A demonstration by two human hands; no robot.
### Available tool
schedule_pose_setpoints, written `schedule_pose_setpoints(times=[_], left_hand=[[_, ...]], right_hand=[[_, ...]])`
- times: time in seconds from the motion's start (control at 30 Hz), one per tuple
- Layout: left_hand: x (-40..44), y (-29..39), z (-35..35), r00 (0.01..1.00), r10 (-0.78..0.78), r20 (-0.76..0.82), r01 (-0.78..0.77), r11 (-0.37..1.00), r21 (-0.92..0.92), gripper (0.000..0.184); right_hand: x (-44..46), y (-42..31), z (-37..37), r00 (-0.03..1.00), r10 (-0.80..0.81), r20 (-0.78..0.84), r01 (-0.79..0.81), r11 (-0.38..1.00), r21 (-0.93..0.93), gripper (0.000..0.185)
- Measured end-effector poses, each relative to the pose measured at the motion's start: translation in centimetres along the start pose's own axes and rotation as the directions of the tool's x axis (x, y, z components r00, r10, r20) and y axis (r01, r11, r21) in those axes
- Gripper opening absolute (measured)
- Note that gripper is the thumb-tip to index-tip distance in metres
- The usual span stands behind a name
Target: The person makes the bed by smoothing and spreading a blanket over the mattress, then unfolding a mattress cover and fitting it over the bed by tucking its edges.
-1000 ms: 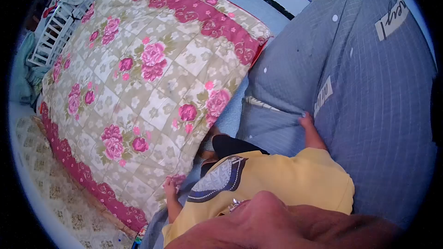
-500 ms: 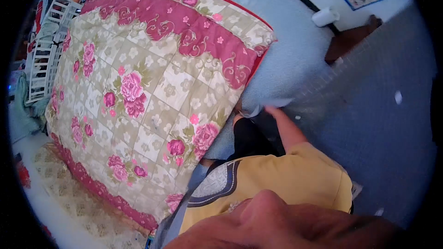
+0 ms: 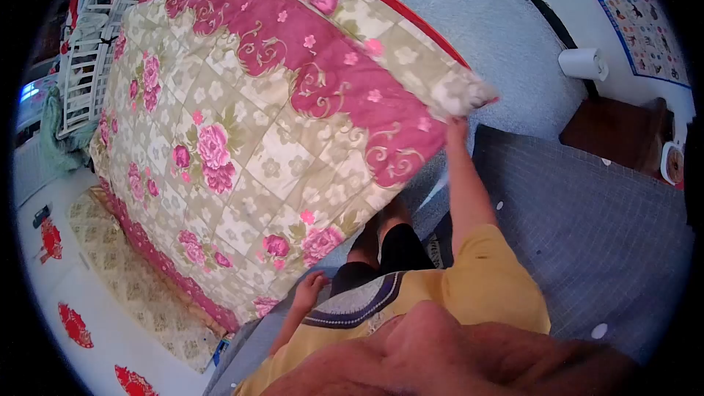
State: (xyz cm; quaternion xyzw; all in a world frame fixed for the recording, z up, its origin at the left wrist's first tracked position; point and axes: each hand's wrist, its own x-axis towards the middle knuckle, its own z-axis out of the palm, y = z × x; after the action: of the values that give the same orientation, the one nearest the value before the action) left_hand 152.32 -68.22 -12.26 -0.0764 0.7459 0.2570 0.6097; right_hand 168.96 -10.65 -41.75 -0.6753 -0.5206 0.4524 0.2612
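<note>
A large quilt (image 3: pixel 257 154), checkered in cream and beige with pink roses and a deep pink scrolled border, fills the left and centre of the view in front of you. It lies spread out, its near edge beside your legs. Your right hand (image 3: pixel 456 127) is closed on the quilt at its right-hand corner, the arm stretched forward; the corner beyond your fingers is blurred. Your left hand (image 3: pixel 312 286) is by the near edge, fingers partly curled; you cannot tell from this view whether it touches or pinches the fabric.

You wear a yellow shirt (image 3: pixel 488 282) and black shorts (image 3: pixel 405 251). To your right lies a dark grey cloth (image 3: pixel 579 227) with white dots. Past it sit a brown wooden piece of furniture (image 3: pixel 612 136) and a white roll (image 3: pixel 583 64), near colourful posters (image 3: pixel 645 37) on the white wall. Pale blue floor (image 3: pixel 477 11) shows beyond the quilt. At far left stands a white slatted rack (image 3: pixel 82 84) beside green fabric (image 3: pixel 59 132); nearer you are a beige patterned mat (image 3: pixel 125 260) and red cutouts (image 3: pixel 75 325).
</note>
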Motion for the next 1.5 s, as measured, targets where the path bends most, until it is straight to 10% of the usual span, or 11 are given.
schedule_pose_setpoints(times=[0.23,0.37,0.67,0.7,0.87,0.97,1.03,1.1,1.2,1.33,1.5], left_hand=[[1.1,8.3,-0.4,0.995,0.097,0.009,-0.097,0.995,0.011,0.033],[3.7,7.6,1.0,0.986,0.167,-0.007,-0.167,0.985,-0.034,0.029],[8.6,9.8,3.8,0.983,0.076,-0.167,-0.112,0.968,-0.222,0.033],[8.5,11.0,4.8,0.958,0.116,-0.264,-0.108,0.993,0.046,0.033],[9.2,19.4,17.3,0.924,-0.220,-0.312,0.083,0.913,-0.400,0.029],[11.6,26.5,26.3,0.965,-0.051,-0.258,0.072,0.995,0.071,0.026],[8.9,38.7,31.4,0.860,0.452,-0.237,-0.359,0.865,0.351,0.027],[6.7,51.6,34.6,0.936,0.333,-0.116,-0.239,0.841,0.485,0.031],[9.5,58.9,38.4,0.844,0.528,-0.088,-0.507,0.841,0.190,0.033],[10.9,62.2,39.2,0.829,0.549,-0.106,-0.559,0.816,-0.146,0.033],[17.1,52.8,37.4,0.959,0.174,-0.224,-0.154,0.983,0.102,0.039]], right_hand=[[1.1,-4.6,-10.2,0.844,0.516,0.148,-0.381,0.769,-0.513,0.055],[3.7,-7.4,-23.7,0.958,-0.137,0.251,0.269,0.727,-0.631,0.062],[1.7,-8.4,-50.9,0.947,0.298,-0.119,-0.255,0.471,-0.845,0.056],[2.5,-7.6,-51.3,0.921,0.386,-0.059,-0.233,0.422,-0.876,0.052],[14.4,-7.2,-51.3,0.760,0.598,0.254,0.026,0.363,-0.931,0.033],[27.8,-8.8,-49.2,0.789,0.432,0.437,0.257,0.415,-0.873,0.026],[32.0,-24.1,-42.9,0.847,0.004,0.532,0.451,0.523,-0.723,0.036],[35.3,-36.2,-38.8,0.849,-0.060,0.524,0.340,0.822,-0.457,0.035],[40.5,-43.7,-34.9,0.803,-0.067,0.592,0.192,0.970,-0.151,0.032],[50.1,-40.0,-30.6,0.723,-0.078,0.687,0.448,0.809,-0.380,0.027],[49.3,-41.5,-24.9,0.487,0.057,0.872,0.627,0.672,-0.394,0.031]])
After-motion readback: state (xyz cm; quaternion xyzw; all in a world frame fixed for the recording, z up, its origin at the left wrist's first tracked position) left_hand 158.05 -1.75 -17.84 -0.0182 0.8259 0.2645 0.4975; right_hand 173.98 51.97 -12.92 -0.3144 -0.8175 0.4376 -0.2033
